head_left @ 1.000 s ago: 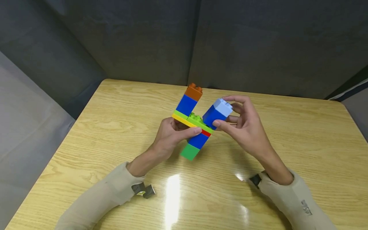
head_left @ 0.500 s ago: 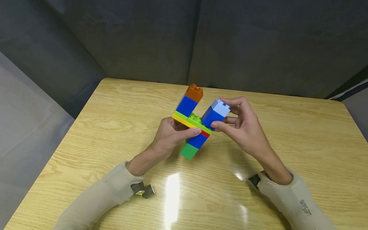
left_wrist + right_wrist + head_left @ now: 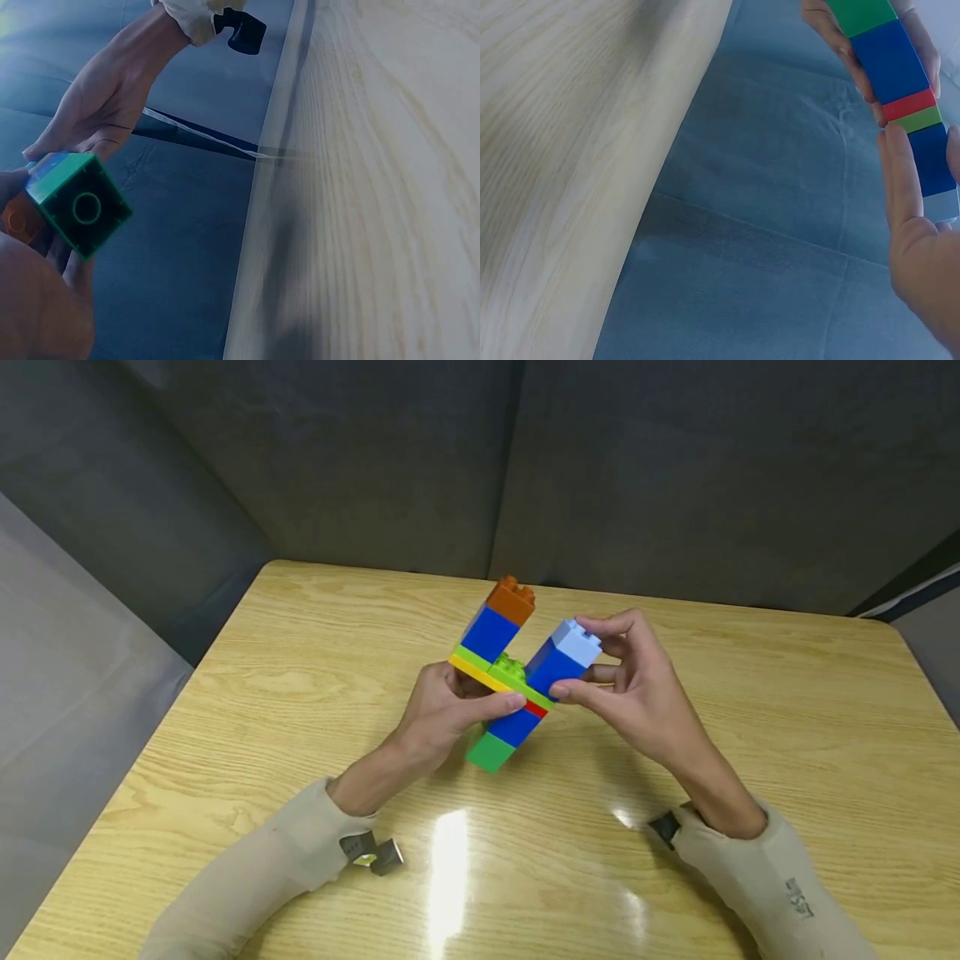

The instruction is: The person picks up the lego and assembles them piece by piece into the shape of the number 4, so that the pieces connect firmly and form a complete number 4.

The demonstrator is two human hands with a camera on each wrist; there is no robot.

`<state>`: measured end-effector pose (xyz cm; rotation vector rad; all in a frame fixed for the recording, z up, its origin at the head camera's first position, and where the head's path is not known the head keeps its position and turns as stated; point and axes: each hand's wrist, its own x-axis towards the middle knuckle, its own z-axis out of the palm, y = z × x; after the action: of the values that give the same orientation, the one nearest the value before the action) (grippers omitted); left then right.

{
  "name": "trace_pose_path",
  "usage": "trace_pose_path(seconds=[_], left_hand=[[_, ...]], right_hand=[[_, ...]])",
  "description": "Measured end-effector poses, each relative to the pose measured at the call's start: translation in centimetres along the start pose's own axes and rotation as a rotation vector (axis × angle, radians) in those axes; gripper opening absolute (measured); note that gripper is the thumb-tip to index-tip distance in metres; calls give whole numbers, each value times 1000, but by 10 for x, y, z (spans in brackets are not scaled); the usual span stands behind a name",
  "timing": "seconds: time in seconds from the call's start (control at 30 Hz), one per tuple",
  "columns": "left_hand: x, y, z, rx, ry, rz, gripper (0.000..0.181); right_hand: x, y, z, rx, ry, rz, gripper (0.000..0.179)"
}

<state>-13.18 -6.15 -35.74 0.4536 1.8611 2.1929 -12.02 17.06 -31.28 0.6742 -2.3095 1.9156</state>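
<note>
Above the table, in the head view, my left hand [image 3: 438,718] grips a toy-brick structure by its middle, thumb across the yellow plate [image 3: 476,672] and red plate [image 3: 537,708]. Lime plates [image 3: 510,672] lie on these. A blue brick topped by an orange brick [image 3: 512,601] rises at the left end. Below hang another blue brick [image 3: 513,727] and a green brick [image 3: 491,752], whose hollow underside shows in the left wrist view. My right hand [image 3: 645,693] pinches a blue brick [image 3: 553,667] capped with a light-blue brick [image 3: 577,642]. In the right wrist view this blue brick touches the lime plate [image 3: 916,120].
The wooden table [image 3: 300,677] spreads beneath both hands. Dark grey cloth [image 3: 375,460] hangs behind its far edge, and paler grey cloth [image 3: 75,693] lies along the left. A small black device [image 3: 371,853] sits at the left sleeve cuff.
My right hand has shifted the blue and light-blue bricks slightly left, toward the orange-topped stack. The structure has tilted a little, its green end moving left.
</note>
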Motion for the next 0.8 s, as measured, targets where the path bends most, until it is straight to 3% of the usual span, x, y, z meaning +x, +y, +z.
trace_pose_path(seconds=[0.37,0.6,0.8], left_hand=[[0,0,-1,26,-5,10,35],[0,1,3,-3,14,-6,36],[1,0,7,36,43,27,41]], right_hand=[[1,1,0,28,-20,-36,58],[-2,0,1,-64,1,-13,61],[-3,6,3,-45,-36,0,74]])
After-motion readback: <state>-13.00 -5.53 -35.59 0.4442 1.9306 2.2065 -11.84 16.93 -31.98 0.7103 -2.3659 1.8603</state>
